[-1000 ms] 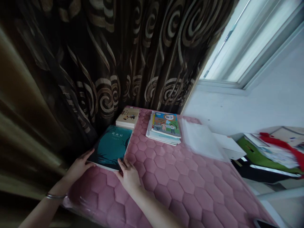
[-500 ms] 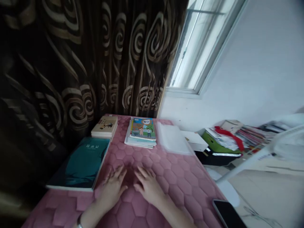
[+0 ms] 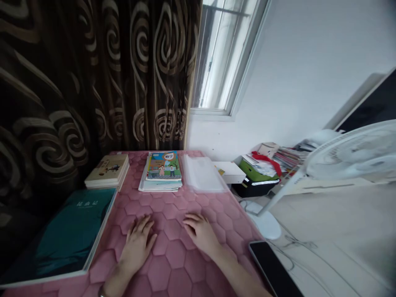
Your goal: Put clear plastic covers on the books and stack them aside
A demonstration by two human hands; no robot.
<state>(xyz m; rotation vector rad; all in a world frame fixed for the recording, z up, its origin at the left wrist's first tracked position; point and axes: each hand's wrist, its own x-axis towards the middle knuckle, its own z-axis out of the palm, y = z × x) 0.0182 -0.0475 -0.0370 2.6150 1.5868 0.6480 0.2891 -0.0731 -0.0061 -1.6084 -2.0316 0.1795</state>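
One green book (image 3: 72,231) lies to the left of the left hand (image 3: 137,243), near it but not touching. Its long side runs from near to far, with the far end leaning right. The left hand is closer to it than the right hand (image 3: 201,233). Both hands are palm down, low on the bench (image 3: 171,270), and hold nothing. The left one has its thumb out and its fingers a bit spread. The right one has its fingers a bit bent. Straight ahead, past the gap between the hands, sits a pile of books (image 3: 163,167). Tan books (image 3: 107,170) sit just past the green book. A clear sheet (image 3: 206,177) lies flat, right of the pile. A phone (image 3: 274,268) lies right of the right hand, at the bench's edge.

The bench is pink, with six-sided shapes. Behind it are a dark curtain (image 3: 139,82), a window (image 3: 215,62) and a white wall (image 3: 287,74). Off to the right are a white box (image 3: 232,174), a black bin (image 3: 255,189) and a fan (image 3: 352,156).
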